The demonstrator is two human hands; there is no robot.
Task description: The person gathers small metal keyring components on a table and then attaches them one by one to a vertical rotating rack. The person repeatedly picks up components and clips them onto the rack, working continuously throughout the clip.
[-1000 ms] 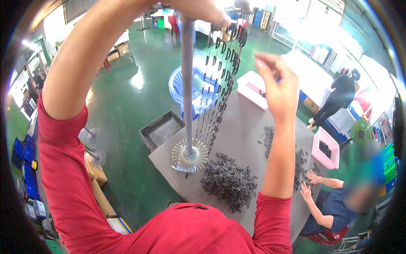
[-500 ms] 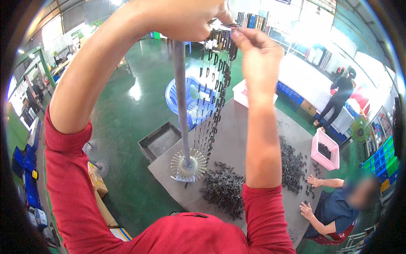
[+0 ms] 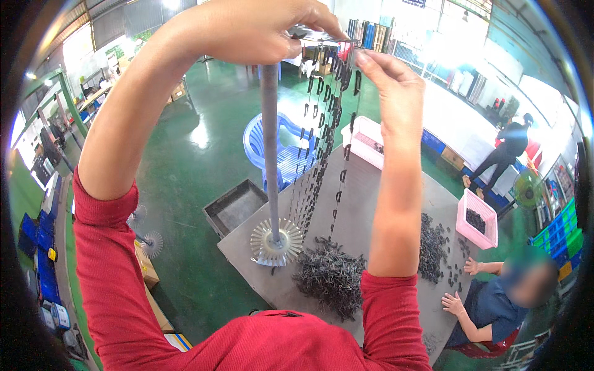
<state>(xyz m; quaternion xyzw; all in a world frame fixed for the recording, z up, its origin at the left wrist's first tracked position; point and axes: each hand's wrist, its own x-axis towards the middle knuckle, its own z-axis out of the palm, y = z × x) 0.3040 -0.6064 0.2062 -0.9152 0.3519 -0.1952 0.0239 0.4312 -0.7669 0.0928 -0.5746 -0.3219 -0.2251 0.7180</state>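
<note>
At the top of the view, my left hand (image 3: 266,31) is curled at the thin, dark top rim (image 3: 318,36) of an upright pole rack, its index finger reaching along the edge. The grey pole (image 3: 270,142) runs down to a pale spoked wheel (image 3: 276,242) on the table. My right hand (image 3: 396,77) pinches the upper end of a thin strand of small black clips (image 3: 347,151), which slants down apart from the others. Several more strands of black clips (image 3: 318,148) hang between the two hands. My fingers partly hide where the strands attach.
A heap of black pieces (image 3: 331,278) lies on the grey table (image 3: 383,229); another pile (image 3: 433,247) is farther right. Pink baskets (image 3: 477,238) stand at the edges. A seated co-worker (image 3: 489,303) has both hands by the pile. A blue chair (image 3: 288,154) and grey tray (image 3: 238,207) stand beyond.
My right hand has moved slightly right and down, drawing one strand away from the hanging bunch. My left index finger has extended rightward along the rim. The standing person in the background has shifted right.
</note>
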